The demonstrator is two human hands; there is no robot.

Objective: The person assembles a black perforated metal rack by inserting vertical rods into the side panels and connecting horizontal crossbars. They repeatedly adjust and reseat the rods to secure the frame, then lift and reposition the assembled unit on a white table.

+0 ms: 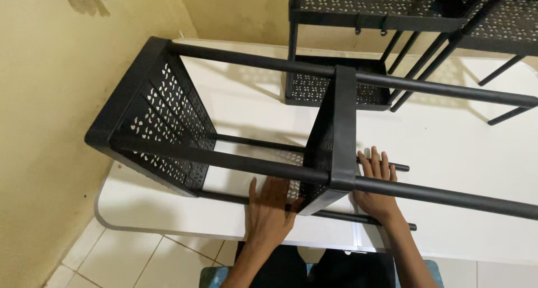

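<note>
A black metal shelf rack (168, 106) lies on its side on a white table (448, 148), its long poles running to the right. Two perforated trays are on it: one at the left end, one in the middle (335, 136). My left hand (269, 209) lies flat with fingers spread, just left of the middle tray and over the lower poles. My right hand (375, 187) rests on the right side of that tray, fingers across a lower pole. Whether either hand grips a pole is hidden by the upper pole and tray.
A second black rack (386, 13) of the same kind stands upright at the back of the table, against the wall. A yellow wall (39, 97) runs close along the left. White floor tiles (140, 260) show below the table's rounded front corner.
</note>
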